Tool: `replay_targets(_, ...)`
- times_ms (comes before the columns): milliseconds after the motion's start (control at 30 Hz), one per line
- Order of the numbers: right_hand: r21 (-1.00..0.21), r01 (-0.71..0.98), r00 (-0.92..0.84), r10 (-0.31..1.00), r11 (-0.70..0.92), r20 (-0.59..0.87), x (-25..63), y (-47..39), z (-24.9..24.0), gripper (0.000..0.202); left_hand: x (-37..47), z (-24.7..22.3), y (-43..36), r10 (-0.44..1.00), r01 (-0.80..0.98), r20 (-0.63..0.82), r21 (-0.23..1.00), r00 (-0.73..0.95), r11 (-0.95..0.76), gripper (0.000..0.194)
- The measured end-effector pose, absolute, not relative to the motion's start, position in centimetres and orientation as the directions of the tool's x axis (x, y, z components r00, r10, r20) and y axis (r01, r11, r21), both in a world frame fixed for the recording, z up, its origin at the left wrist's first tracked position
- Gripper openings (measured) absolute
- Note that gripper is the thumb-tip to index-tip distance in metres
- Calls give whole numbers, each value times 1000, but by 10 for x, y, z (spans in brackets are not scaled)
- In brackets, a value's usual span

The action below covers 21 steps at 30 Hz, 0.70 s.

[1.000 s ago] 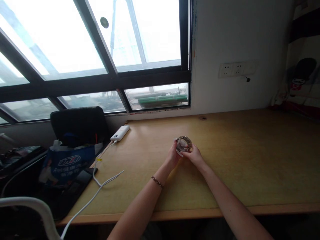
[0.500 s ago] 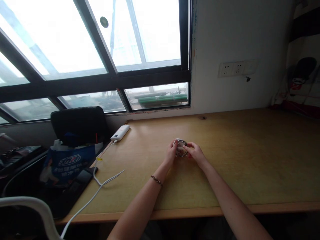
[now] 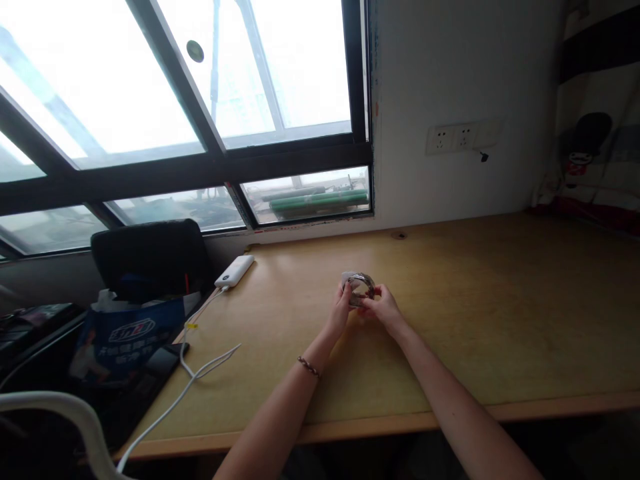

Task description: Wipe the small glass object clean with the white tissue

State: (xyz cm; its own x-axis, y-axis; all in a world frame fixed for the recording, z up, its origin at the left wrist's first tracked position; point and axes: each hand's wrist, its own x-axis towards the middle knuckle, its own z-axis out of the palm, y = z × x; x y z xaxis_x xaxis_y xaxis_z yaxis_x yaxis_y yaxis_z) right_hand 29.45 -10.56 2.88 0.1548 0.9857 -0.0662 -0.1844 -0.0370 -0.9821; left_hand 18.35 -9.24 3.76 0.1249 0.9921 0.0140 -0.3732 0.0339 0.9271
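Observation:
A shiny, dark ring-shaped object [image 3: 367, 281] with a whitish piece at its upper left is held between both hands above the wooden table [image 3: 280, 320]. My left hand [image 3: 339, 308] is closed on its left side, the thumb at the near left part of the ring. On the right side, my right hand [image 3: 385, 307] grips it with thumb and fingers. The fingers partly hide the ring's lower edge. What exactly the ring is cannot be made out.
A white power bank [image 3: 235, 271] lies at the table's far left, with a white cable [image 3: 189, 383] running toward the near left edge. Left of the table are a black chair [image 3: 150, 250] and a blue bag [image 3: 130, 337]. A window and wall sockets are behind.
The ring has been tilted between the hands, so its opening and the whitish piece show differently. The whole view has shifted slightly.

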Motion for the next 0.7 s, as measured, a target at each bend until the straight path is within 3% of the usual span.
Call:
replay_targets(167,-921,-390,97,995,24,-15,294,-111,38,43,193,36,-99,970,-458,35,885,239,81,51)
replay_targets(267,-903,-427,48,998,51,34,295,-115,45,54,194,37,-100,963,-474,77,879,259,58,48)
replay_targets(433,-981,-192,31,999,-5,-12,296,-114,41,68,189,40,-99,989,-344,116,936,94,-78,38)
replay_targets(567,-999,-50,42,999,1,-1,298,-109,36,45,180,37,-92,995,-326,94,941,13,-85,34)
replay_targets(700,-998,-56,-24,1000,-16,-14,300,-112,39,36,173,36,-86,995,-334,97,939,21,-85,35)
